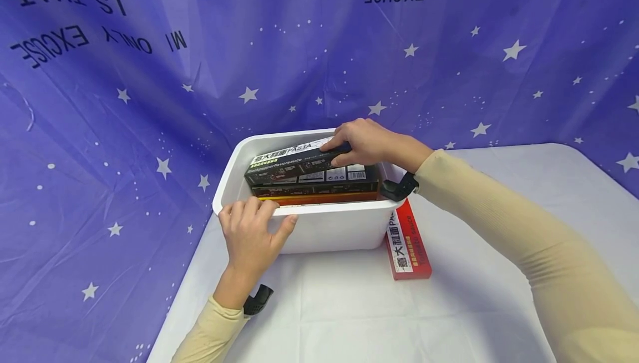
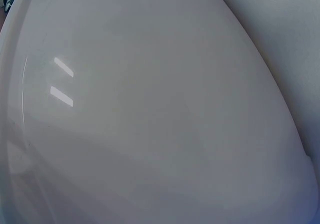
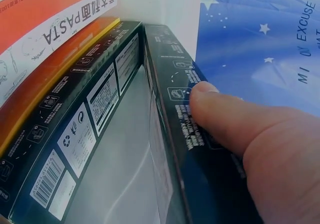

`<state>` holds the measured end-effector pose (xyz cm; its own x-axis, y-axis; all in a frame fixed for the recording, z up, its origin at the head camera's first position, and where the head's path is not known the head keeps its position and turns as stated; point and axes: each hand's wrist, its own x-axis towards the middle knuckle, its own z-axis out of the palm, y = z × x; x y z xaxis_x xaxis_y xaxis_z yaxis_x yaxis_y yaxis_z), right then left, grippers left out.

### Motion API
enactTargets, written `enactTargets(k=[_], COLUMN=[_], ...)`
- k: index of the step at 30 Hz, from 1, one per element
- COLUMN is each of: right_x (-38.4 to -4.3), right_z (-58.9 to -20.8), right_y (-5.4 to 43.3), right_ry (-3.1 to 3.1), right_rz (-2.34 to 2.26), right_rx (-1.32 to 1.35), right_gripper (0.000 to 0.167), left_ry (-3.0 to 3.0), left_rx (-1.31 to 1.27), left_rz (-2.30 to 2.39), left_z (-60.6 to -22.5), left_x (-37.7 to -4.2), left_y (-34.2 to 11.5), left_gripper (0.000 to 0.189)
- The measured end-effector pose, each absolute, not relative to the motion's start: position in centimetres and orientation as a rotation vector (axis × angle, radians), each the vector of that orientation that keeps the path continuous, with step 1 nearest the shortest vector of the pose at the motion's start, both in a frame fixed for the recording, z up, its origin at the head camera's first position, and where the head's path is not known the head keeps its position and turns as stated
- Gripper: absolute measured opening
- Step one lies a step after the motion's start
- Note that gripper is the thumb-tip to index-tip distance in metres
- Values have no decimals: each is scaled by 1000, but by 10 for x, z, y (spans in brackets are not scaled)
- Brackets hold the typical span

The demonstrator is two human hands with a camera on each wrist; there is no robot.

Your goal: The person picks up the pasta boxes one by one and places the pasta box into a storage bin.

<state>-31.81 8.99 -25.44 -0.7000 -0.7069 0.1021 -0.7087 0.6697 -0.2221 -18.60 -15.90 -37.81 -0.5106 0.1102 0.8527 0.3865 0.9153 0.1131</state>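
Note:
A black pasta box point(image 1: 284, 170), labelled black pepper flavor sauce, leans at a slant inside the white bin point(image 1: 331, 230). My right hand point(image 1: 366, 142) grips its upper right end; in the right wrist view the thumb point(image 3: 220, 108) lies along the box's dark narrow side point(image 3: 172, 63). My left hand point(image 1: 252, 235) holds the bin's near left rim, fingers hooked over the edge and thumb outside. The left wrist view is filled by the bin's smooth outer wall point(image 2: 150, 108). Another black box point(image 1: 329, 187) and an orange box point(image 1: 324, 198) stand nearer the front wall.
A red tomato sauce pasta box point(image 1: 414, 241) lies on the white-covered table point(image 1: 344, 307), beside the bin's right end. Behind the bin hangs a purple starry curtain point(image 1: 319, 46), which also runs down the left side.

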Motion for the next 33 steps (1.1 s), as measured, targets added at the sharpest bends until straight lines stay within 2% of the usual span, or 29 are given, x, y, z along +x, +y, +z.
enactTargets(k=[23,33], right_x=[-324,-325], right_z=[-251,-247], right_y=[88,99], right_ry=[-2949,-2950], right_rz=[244,225], right_rx=[1048,1058], right_gripper=[52,51], left_ry=[-2069,-2089], left_rx=[-367,-359], left_rz=[-366,-368], left_z=[-378,-377], left_x=[-188,-186], left_y=[-156,-159], left_gripper=[72,73])
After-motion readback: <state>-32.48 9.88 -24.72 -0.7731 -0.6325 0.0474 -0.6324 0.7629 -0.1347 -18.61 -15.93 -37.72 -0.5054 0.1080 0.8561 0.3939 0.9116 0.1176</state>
